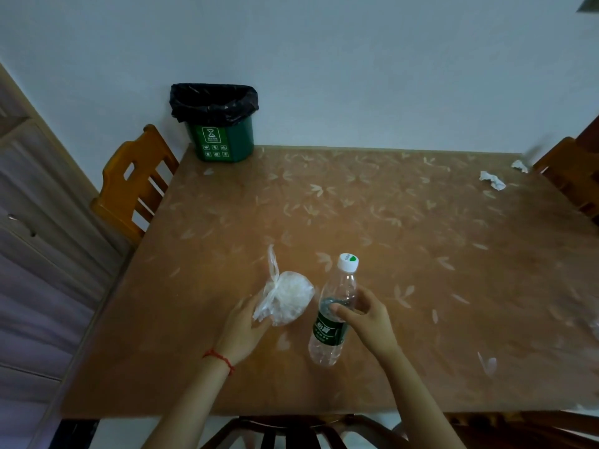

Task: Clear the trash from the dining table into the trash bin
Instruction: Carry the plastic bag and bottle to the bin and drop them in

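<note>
Trash near the table's (421,286) front edge: knotted plastic bag (287,299) under the left hand's (244,325) loose open grip, upright empty bottle (334,312) pinched mid-body by the right hand (366,319); liable to topple, far from the far-left-corner bin (217,137).

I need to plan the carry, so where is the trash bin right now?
In the head view the green trash bin, lined with a black bag, stands on the table's far left corner against the wall, beside the wooden chair.

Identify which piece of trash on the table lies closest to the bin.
The tied plastic bag by the left hand; the bottle and crumpled tissues sit farther from the bin.
</note>
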The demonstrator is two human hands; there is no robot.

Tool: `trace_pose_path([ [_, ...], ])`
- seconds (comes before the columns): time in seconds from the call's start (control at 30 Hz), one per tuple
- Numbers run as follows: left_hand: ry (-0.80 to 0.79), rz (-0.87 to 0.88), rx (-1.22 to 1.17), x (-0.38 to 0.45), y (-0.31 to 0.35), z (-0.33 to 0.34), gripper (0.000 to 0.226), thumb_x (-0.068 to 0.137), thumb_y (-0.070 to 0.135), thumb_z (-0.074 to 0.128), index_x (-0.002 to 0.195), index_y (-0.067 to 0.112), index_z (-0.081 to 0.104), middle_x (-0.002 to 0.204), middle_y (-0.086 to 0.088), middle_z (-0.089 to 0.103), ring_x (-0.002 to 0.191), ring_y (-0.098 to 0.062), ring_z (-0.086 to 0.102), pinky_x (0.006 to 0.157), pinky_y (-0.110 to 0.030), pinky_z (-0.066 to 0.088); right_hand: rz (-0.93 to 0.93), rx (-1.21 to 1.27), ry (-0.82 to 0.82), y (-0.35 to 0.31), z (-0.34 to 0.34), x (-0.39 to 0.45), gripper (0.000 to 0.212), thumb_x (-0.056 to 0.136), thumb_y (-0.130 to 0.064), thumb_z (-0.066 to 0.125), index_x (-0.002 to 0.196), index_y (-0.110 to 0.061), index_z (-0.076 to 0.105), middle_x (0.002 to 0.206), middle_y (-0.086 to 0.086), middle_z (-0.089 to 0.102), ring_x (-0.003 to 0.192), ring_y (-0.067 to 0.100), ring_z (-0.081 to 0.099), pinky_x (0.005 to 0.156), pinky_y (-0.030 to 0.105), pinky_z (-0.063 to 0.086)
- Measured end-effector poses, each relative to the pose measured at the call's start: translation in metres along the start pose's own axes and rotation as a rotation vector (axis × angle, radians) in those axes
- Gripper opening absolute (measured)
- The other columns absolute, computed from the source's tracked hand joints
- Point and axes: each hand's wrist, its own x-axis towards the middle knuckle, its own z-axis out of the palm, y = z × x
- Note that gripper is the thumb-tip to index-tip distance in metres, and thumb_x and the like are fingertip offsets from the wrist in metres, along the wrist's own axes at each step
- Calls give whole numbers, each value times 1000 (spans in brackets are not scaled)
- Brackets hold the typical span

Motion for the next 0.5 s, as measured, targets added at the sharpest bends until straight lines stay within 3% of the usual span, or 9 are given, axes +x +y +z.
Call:
trace_pose_path([
  [0.07,32,-73,-81,16,-3,9,42,84,26,62,122,12,53,116,-9,61,92,-4,52,63,2,36,14,32,8,2,-5,1,43,72,-12,76,111,-15,59,101,-1,71,91,8,67,72,18,54],
  [0.1,31,-136,-146,25,-5,13,46,83,28,64,123,12,50,120,-9,60,92,-4,54,65,2,39,23,49,8,3,-8,1,42,72,-11,75,111,-15,60,100,-1,71,90,7,68,69,16,53],
  [0.13,16,-209,-224,33,-7,18,56,81,31,66,130,13,44,129,-9,55,101,-8,54,76,-3,43,31,63,7,5,-10,1,41,72,-11,75,111,-14,60,100,-1,71,90,8,68,69,16,53],
  [0.2,-5,-345,-338,50,-12,27,76,77,35,69,139,10,31,143,-12,40,126,-24,43,102,-31,40,42,79,6,8,-13,0,38,73,-10,75,107,-17,61,99,-1,72,90,9,68,69,17,54],
  [0.27,-3,-426,-372,65,-17,36,84,75,35,72,140,7,28,145,-15,36,132,-30,37,106,-43,35,48,83,10,10,-15,-1,35,73,-9,74,104,-20,62,96,-3,73,89,8,69,67,16,53],
  [0.33,-20,-471,-392,76,-22,41,82,73,34,73,137,4,32,141,-16,42,128,-31,42,104,-42,38,56,86,13,13,-17,-3,34,73,-9,74,102,-22,63,93,-5,73,87,7,69,65,14,53],
  [0.43,-42,-476,-443,87,-25,48,60,72,26,75,121,5,50,116,-11,60,110,-29,56,88,-36,47,69,86,12,17,-19,-4,33,73,-10,74,101,-23,62,93,-5,74,87,9,69,66,16,54],
  [0.5,-50,-480,-488,90,-25,53,53,71,19,75,117,5,53,110,-11,62,103,-27,58,82,-34,47,75,78,16,19,-20,-5,33,73,-12,74,103,-21,62,93,-4,74,87,9,69,67,17,54],
])
